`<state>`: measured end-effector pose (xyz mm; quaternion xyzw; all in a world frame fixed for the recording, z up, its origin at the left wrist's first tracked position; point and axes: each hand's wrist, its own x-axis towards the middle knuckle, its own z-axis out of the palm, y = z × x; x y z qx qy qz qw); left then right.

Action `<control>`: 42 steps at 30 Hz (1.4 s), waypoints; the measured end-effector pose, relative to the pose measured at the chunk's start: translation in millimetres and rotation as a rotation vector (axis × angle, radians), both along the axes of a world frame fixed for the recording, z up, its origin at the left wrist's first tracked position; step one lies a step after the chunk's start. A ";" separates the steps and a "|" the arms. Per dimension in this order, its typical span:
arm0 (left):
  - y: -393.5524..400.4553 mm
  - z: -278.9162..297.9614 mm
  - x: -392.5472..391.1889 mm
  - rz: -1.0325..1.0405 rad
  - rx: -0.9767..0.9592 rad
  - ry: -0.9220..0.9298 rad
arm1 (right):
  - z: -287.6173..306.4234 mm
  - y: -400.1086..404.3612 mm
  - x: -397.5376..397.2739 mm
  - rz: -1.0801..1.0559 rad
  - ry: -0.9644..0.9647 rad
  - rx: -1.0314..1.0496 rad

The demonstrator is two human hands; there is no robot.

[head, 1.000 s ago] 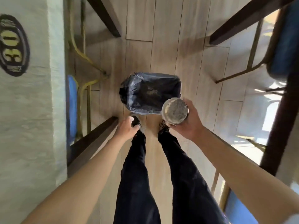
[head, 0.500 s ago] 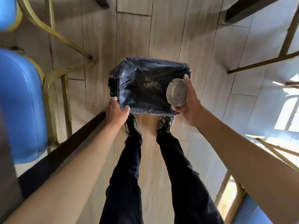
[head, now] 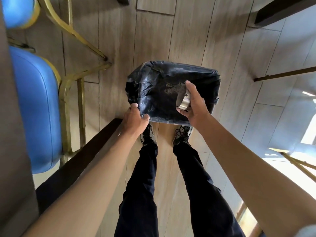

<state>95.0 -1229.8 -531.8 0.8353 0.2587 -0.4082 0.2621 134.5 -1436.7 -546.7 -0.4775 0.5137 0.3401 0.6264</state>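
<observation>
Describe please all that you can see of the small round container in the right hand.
The container is small, round and looks like shiny metal. The right hand grips it, fingers over its far edge. It is tipped on its side above the bin lined with a black bag. Its inside does not show.

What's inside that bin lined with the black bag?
A scatter of pale crumbs on the black bag. The right hand and its tilted metal container cover the right part of the inside.
</observation>
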 end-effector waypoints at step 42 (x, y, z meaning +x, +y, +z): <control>-6.9 -10.7 -2.8 0.031 0.018 -0.039 | -5.6 -4.1 -12.9 0.468 -0.356 -0.630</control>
